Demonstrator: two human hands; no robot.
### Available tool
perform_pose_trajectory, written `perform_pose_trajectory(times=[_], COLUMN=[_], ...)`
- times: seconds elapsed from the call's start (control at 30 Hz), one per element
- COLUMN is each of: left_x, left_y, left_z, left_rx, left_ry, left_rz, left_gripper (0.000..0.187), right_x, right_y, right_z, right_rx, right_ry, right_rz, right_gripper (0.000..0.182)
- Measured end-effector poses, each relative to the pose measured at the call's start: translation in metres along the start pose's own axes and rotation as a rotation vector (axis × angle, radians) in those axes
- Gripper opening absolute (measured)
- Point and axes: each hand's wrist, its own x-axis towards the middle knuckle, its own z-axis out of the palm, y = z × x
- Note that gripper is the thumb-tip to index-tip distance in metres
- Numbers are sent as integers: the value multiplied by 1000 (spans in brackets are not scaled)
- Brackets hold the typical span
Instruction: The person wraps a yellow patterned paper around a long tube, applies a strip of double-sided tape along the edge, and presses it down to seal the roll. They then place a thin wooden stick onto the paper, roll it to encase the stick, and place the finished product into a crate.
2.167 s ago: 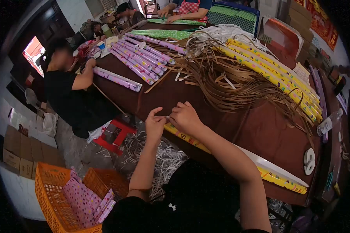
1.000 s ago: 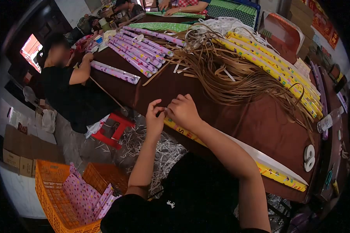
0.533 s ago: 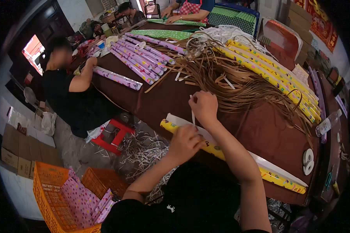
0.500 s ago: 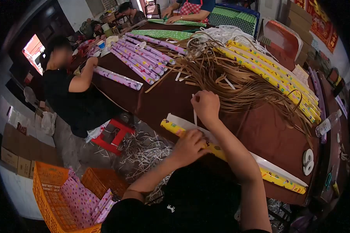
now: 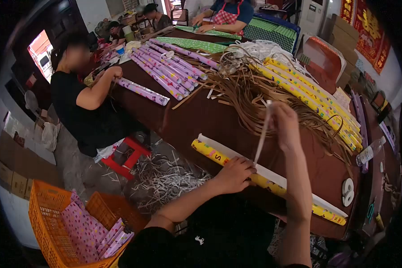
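A yellow patterned roll of wrapping paper (image 5: 272, 186) lies along the near table edge, a white flap showing on its far side. My left hand (image 5: 235, 175) rests over the roll left of its middle, fingers curled across it and holding it down. Above the table, my right hand (image 5: 283, 123) pinches the top of a narrow white strip (image 5: 262, 137). That strip hangs taut and slanted, its lower end meeting the roll just beside my left fingers.
Brown strips (image 5: 250, 100) heap beyond my hands, flanked by yellow rolls (image 5: 306, 91) and purple rolls (image 5: 165, 71). Tape rolls (image 5: 348, 193) and a bottle (image 5: 370, 151) lie right. A co-worker (image 5: 82, 96) sits left, near an orange crate (image 5: 44, 219).
My right hand has moved right, drawing out a longer stretch of white strip. My left hand has slid a little rightward along the roll. The view has shifted slightly.
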Motion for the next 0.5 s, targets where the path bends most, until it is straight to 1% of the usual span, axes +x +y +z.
perform_pose_trajectory(times=[0.03, 0.07, 0.1, 0.13, 0.17, 0.2, 0.33, 0.37, 0.4, 0.43, 0.5], left_x=[0, 0, 1, 0, 0, 1, -4, -2, -3, -2, -3], left_y=[0, 2, 2, 1, -1, -1, -1, -2, -2, -4, -3], left_z=[0, 0, 0, -4, -9, -11, -4, -3, 0, 1, 2], left_rx=[-17, -23, -47, -62, -49, -62, -51, -41, -66, -71, -7], left_ry=[-65, -55, -83, -119, -130, -127, -97, -96, 39, 52, 15], left_rz=[-29, -27, -31, -33, -27, -22, 10, 12, 53, 50, 61], left_gripper=[39, 39, 39, 40, 40, 41, 41, 41, 40, 40, 40], right_x=[-11, -19, -28, -46, -69, -92, -205, -245, -285, -310, -359], right_y=[-12, -21, -28, -44, -64, -75, -117, -121, -120, -123, -133], right_z=[-24, -52, -95, -131, -163, -229, -385, -413, -435, -447, -479], right_rx=[-76, -100, -199, -568, -648, -765, -1238, -1312, -1368, -1406, -1474], right_ry=[41, 118, 149, 352, 344, 362, 475, 543, 637, 725, 875], right_rz=[-86, -193, -329, -371, -334, -196, 212, 300, 367, 390, 439], right_gripper=[16, 15, 13, 12, 13, 17, 19, 20, 21, 22, 24])
